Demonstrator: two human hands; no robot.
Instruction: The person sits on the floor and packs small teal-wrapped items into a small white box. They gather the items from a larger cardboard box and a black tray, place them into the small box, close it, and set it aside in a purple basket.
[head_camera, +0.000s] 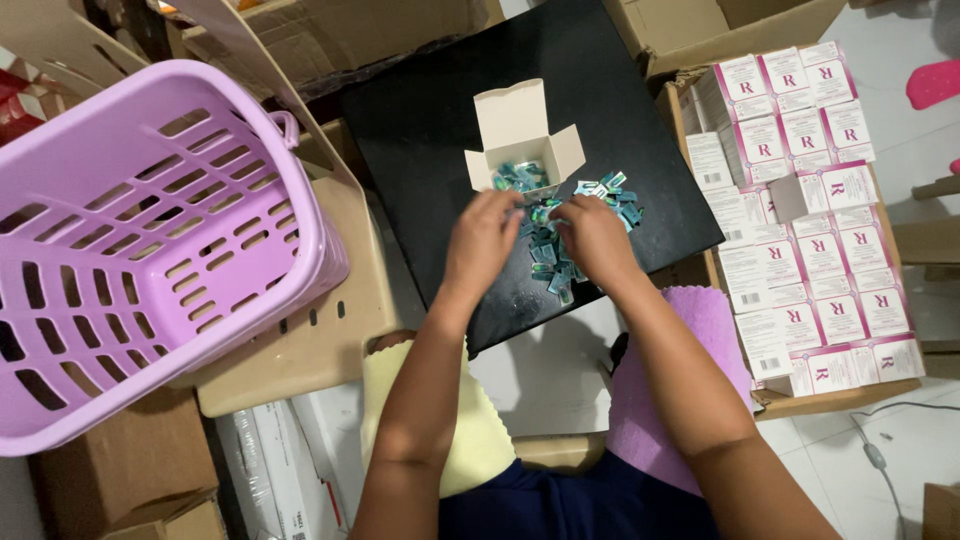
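Both hands, left hand (482, 238) and right hand (592, 236), close their grip on small teal foil sachets (548, 252) heaped just below the open white cardboard box (522, 140) on the black counter (430, 120).

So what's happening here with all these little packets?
A person sits over a black board, both hands in a pile of small blue-green packets. The left hand and right hand are gathering packets just below an open white carton that already holds some. A purple basket sits to the left, stacked white boxes to the right.
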